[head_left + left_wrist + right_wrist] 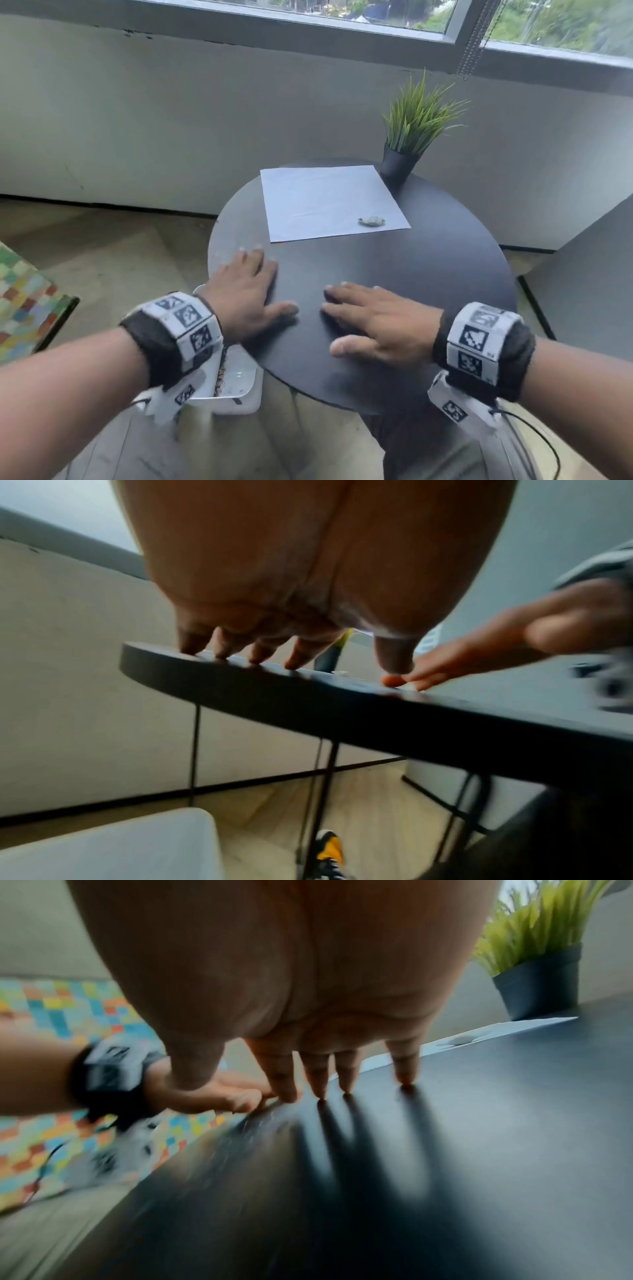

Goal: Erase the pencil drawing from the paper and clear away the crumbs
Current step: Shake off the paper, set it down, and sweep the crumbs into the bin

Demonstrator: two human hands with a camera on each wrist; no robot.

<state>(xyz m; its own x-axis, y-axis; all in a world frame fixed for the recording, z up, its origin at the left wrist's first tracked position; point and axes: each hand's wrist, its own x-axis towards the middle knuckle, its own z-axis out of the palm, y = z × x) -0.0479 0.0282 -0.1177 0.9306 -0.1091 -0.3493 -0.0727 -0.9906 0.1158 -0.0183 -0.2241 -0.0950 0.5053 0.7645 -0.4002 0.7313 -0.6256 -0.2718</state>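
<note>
A white sheet of paper (329, 202) lies on the far half of a round black table (428, 274); I can make out no pencil marks on it. A small grey-white lump (371, 221) sits near the sheet's near right corner; whether it is an eraser or crumbs I cannot tell. My left hand (260, 291) lies flat on the table near its left edge, fingers straight, holding nothing. Flat beside it rests my right hand (342, 329), fingers spread and pointing left. In the right wrist view the right fingertips (346, 1083) touch the tabletop, with the paper (496, 1031) beyond.
A potted green plant (404, 144) stands at the paper's far right corner. A white bin (236, 387) sits below the table's near left edge, also visible in the left wrist view (120, 845). A wall and window lie behind; a colourful cushion (24, 301) is at far left.
</note>
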